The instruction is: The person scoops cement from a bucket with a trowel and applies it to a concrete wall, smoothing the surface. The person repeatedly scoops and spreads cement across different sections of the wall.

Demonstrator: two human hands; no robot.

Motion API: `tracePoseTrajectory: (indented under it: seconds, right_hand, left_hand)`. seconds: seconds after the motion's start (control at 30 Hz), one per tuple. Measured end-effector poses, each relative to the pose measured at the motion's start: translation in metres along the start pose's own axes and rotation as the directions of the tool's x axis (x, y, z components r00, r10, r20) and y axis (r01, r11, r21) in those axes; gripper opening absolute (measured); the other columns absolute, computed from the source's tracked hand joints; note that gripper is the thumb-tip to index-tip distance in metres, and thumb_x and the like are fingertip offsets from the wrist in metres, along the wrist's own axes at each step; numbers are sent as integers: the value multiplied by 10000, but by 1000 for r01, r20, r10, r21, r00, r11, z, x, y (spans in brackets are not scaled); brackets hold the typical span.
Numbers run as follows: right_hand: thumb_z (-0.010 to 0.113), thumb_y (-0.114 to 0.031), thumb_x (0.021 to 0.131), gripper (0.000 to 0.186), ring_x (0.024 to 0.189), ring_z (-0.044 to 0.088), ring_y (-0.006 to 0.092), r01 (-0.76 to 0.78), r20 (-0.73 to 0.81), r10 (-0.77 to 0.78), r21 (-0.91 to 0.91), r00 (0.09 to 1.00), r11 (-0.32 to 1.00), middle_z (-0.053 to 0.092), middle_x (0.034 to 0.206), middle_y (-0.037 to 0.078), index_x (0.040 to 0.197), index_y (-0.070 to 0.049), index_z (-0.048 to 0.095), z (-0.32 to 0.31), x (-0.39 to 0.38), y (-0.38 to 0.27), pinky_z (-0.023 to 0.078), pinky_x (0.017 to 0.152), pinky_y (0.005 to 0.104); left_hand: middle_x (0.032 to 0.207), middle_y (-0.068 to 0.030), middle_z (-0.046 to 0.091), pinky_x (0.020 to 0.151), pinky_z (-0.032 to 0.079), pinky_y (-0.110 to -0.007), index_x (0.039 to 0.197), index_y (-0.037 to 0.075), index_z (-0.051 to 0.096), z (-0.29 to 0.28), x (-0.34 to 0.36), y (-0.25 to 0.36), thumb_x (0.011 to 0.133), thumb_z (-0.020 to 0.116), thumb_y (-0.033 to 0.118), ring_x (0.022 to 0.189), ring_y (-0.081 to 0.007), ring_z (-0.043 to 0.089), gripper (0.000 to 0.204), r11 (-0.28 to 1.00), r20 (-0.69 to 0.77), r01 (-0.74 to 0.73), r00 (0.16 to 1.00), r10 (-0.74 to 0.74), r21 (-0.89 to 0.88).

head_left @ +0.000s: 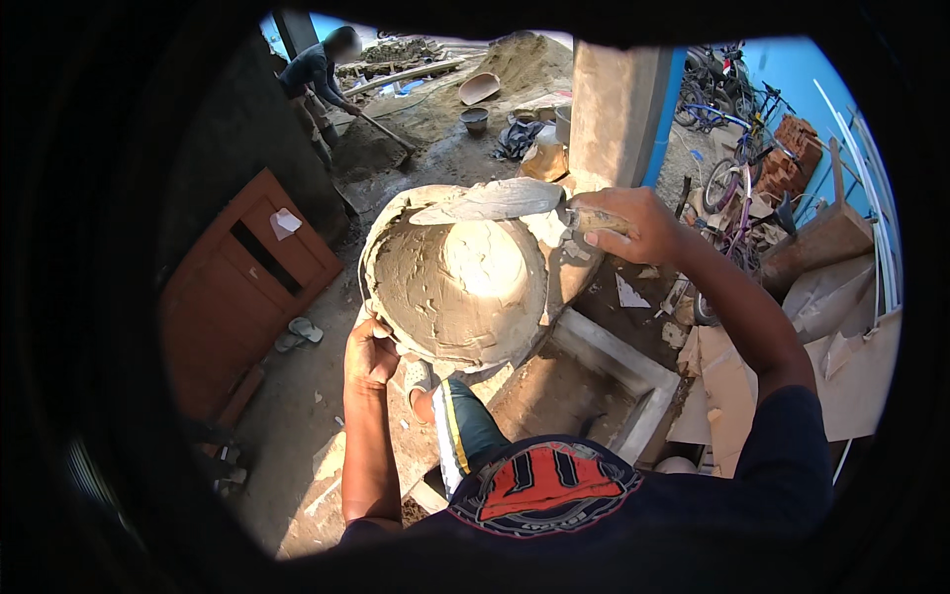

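Note:
A round basin [529, 332] of wet grey mortar [416, 287] is in front of me, its rim crusted with the stuff. My left hand [370, 354] grips the near left edge of the basin, fingers closed on the rim. In my right hand [633, 226] is the handle of a trowel [485, 202]. Its mortar-smeared blade points left and lies across the far side of the basin, over the rim. Whether the blade touches the mortar, I cannot tell. Bright sunlight falls on the mortar's right part.
A concrete pillar [614, 119] rises just beyond the basin. Far left, another person [315, 81] bends with a shovel [388, 134] at a mortar heap. A brown door panel [247, 287] leans at left. Bicycles [727, 183] and cardboard [831, 366] crowd the right. A concrete-edged pit [633, 361] lies below.

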State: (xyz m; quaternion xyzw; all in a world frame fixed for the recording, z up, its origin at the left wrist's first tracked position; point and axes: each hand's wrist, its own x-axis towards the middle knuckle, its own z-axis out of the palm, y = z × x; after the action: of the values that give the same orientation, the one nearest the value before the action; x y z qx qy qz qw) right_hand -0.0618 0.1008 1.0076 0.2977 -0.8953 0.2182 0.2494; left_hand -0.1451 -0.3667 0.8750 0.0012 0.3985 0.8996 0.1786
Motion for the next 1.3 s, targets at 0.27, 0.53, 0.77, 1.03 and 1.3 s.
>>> tracePoseTrajectory:
  seconds: [0.27,0.53,0.77,1.03,1.3]
  right_hand:
    - [765,-353,979,408,711,689,169,-437,227,375,406,899,803,714,919,71,1198,-21,674,10,-15,-54,563,682,329]
    - [606,-376,1088,343,582,599,93,-781,579,577,598,576,179,631,776,25,1048,-40,660,99,-90,-57,470,527,267]
    - [612,-375,1056,345,575,596,99,-815,624,597,572,504,90,636,770,26,1036,-35,666,109,-200,-33,459,500,269]
    - [750,-249,945,416,937,708,476,-520,-76,537,170,840,837,703,1017,250,1258,-38,575,146,-160,-73,574,795,471]
    - [750,-258,969,474,984,708,501,-689,-81,685,-51,724,723,720,1043,263,1340,-52,537,167,-247,-53,568,813,529]
  left_hand:
    - [781,24,614,555,559,-340,963,163,649,9,9,-21,867,552,0,645,-126,574,213,986,-143,-45,987,69,161]
    - [855,-29,647,687,624,-484,898,117,638,-5,29,-22,798,567,43,791,-210,650,143,993,-257,32,966,-1,116]
    - [842,-11,629,650,606,-474,941,142,634,-8,25,-25,855,564,71,745,-183,637,132,971,-269,-10,960,76,237]
    - [955,-5,672,755,602,-464,1047,126,658,14,17,-18,805,553,56,845,-221,673,273,954,-218,132,973,-74,269]
    - [954,-13,672,722,651,-472,1022,129,647,43,0,4,835,545,39,810,-204,669,231,960,-207,20,978,40,280]
